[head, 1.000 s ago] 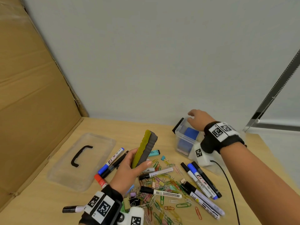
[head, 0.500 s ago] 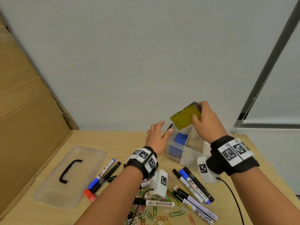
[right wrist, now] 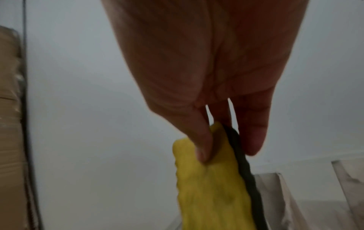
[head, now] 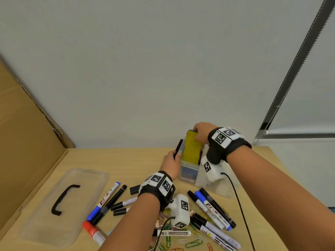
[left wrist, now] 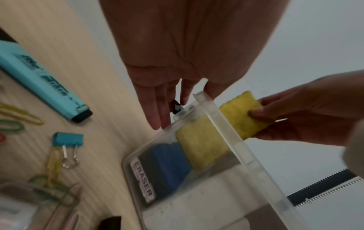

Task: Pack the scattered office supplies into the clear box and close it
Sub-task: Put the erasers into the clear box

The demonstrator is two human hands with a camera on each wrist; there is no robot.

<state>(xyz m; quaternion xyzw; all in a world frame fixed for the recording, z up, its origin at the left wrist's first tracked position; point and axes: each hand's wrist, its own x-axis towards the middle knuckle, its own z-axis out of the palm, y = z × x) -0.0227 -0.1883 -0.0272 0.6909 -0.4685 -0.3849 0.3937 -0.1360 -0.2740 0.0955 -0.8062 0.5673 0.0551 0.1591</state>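
The clear box (head: 188,175) stands at the back of the table with a blue eraser (left wrist: 169,163) inside. My right hand (head: 196,134) pinches the top of a yellow and grey sponge eraser (head: 192,149) between thumb and fingers. The sponge stands upright with its lower half down inside the box (left wrist: 226,194). The same pinch on the sponge (right wrist: 208,186) shows in the right wrist view. My left hand (head: 171,160) rests against the box's left end by the black latch (head: 178,146), fingers (left wrist: 155,109) straight.
The clear lid (head: 63,205) with a black handle lies at the left. Markers (head: 212,209), more markers (head: 107,200) and coloured paper clips (head: 192,243) litter the near table. A teal highlighter (left wrist: 43,90) and binder clip (left wrist: 68,139) lie near the box. Cardboard (head: 23,133) walls the left.
The sponge went from my left hand to my right. The right hand has since lowered it from above the box down into it, and my left hand has moved onto the box's left end.
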